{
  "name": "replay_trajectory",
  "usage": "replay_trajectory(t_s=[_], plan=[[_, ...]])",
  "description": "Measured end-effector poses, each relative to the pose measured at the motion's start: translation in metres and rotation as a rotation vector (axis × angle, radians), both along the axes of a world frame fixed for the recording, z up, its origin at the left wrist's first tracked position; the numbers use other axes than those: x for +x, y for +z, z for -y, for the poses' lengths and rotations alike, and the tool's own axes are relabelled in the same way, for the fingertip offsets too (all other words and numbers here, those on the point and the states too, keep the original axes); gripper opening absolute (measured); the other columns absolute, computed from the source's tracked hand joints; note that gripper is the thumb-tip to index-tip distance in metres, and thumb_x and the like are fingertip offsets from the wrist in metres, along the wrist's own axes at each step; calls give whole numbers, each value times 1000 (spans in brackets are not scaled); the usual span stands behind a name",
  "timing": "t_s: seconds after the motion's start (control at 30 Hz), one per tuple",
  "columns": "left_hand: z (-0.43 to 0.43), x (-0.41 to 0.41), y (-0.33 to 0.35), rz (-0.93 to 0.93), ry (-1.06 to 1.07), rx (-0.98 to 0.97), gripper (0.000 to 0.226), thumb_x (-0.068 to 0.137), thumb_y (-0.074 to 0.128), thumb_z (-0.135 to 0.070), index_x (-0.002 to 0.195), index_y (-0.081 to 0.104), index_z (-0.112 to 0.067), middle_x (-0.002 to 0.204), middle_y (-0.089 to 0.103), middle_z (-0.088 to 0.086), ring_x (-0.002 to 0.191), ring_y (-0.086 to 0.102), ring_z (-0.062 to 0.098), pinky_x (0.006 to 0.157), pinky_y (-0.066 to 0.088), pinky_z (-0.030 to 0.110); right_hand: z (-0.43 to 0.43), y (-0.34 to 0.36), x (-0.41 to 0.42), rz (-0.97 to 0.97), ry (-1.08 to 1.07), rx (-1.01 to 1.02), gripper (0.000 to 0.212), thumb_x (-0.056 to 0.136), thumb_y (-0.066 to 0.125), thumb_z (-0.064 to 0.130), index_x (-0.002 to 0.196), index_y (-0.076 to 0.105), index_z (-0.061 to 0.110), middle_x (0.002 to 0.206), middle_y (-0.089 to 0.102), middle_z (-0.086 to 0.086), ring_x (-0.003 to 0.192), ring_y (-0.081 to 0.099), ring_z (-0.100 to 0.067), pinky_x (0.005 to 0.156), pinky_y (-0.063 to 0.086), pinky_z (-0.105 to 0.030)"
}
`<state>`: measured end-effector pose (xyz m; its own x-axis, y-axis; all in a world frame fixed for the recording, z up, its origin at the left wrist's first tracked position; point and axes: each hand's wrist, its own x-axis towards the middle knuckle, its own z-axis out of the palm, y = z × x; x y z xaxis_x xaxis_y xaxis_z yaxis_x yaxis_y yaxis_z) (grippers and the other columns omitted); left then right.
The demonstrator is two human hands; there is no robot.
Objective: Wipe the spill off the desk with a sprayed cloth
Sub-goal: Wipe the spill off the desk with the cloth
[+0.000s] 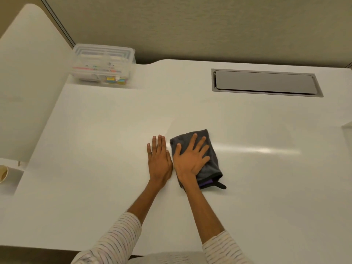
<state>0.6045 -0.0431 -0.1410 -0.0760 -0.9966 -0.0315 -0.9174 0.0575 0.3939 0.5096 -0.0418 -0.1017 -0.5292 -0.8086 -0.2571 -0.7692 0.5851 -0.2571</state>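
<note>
From the head view, the right hand (190, 160) lay flat and spread on a folded grey cloth (211, 147), fingers fanned apart and pressing it down against the white tabletop (95, 140). The cloth sat near the middle of the tabletop, its near corner showing a purple tag and a dark loop sticking out past the wrist. The left hand (160, 159) rested just beside it, palm down on the bare surface, fingers straight and close together, holding nothing; the two hands nearly touched along their inner edges.

No spill could be made out. A faint sheen ran across the tabletop to the right of the cloth, but whether that was wet residue or only reflected light could not be told. No spray bottle was in sight.

This looked like the wiping step itself, with the cloth already down and loaded by the palm. The next move probably called for steady downward pressure while sliding the cloth in overlapping strokes, the left hand bracing. A clear storage box (103, 65) at the far left, a grey cable hatch (266, 82) at the far right and a paper cup (2, 173) at the left edge all stood well apart.
</note>
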Motion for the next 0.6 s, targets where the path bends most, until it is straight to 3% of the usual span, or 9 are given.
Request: replay_trajectory(t_s=[0.07,0.23,0.37,0.5,0.57,0.6], plan=[[1,1,1,3,-14,14,57,102,11,-30,154,12,-8,164,12,10,152,-1,24,124,-8,44,11,5,2,35,35,24,77,94,20,62,155,4,19,162,5,-16,144,17,-37,105,25,-56],[3,0,5,-81,23,26,51,105,24,-17,154,16,-8,163,18,8,152,-1,26,122,-11,49,24,21,-11,186,-8,5,67,98,19,58,154,13,22,162,9,-12,146,12,-36,107,27,-58],[2,-15,13,-318,93,67,51,106,26,-22,153,18,-6,163,16,10,152,-3,23,123,-11,46,22,30,-11,288,-24,-87,60,99,30,50,151,24,20,161,16,-9,145,15,-34,107,33,-55],[-7,-25,19,-532,188,110,56,104,37,-33,153,24,-10,164,16,8,152,1,15,124,14,41,6,27,-26,365,-128,-325,50,94,49,38,139,41,17,136,51,-11,123,46,-27,98,45,-46],[-8,-28,24,-630,216,112,48,102,44,-32,145,36,-13,156,34,5,147,26,19,117,33,33,-3,20,-41,330,-147,-334,50,91,55,35,137,42,18,125,55,-10,115,50,-25,95,43,-42],[-7,-29,27,-686,229,93,39,101,47,-28,137,44,-15,143,50,0,136,44,21,107,42,24,-6,15,-49,315,-141,-325,54,90,58,35,137,40,18,126,55,-10,117,48,-25,94,42,-42]])
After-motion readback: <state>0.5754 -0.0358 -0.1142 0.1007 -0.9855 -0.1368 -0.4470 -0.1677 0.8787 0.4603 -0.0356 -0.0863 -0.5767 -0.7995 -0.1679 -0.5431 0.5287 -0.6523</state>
